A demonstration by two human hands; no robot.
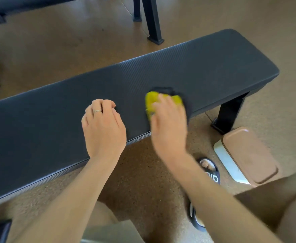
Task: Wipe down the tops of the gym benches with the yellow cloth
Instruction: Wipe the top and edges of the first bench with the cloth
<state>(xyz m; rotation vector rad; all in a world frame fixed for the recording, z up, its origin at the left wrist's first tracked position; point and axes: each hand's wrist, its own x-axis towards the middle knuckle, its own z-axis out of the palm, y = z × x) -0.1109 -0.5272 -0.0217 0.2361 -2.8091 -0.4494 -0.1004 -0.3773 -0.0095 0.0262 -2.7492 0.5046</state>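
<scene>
A long black padded gym bench [187,65] runs across the view from lower left to upper right. My right hand [168,123] holds a bunched yellow cloth [152,100] against the bench top near its front edge; the hand is blurred. Most of the cloth is hidden under my fingers. My left hand [103,125] rests on the bench top to the left of the cloth, fingers curled under, with a ring on one finger and nothing in it.
A pink-lidded box [248,155] lies on the brown floor right of the bench leg [229,114]. My sandalled foot [209,170] stands beside it. Black legs of other equipment [152,20] stand behind the bench, and another dark bench [12,7] at top left.
</scene>
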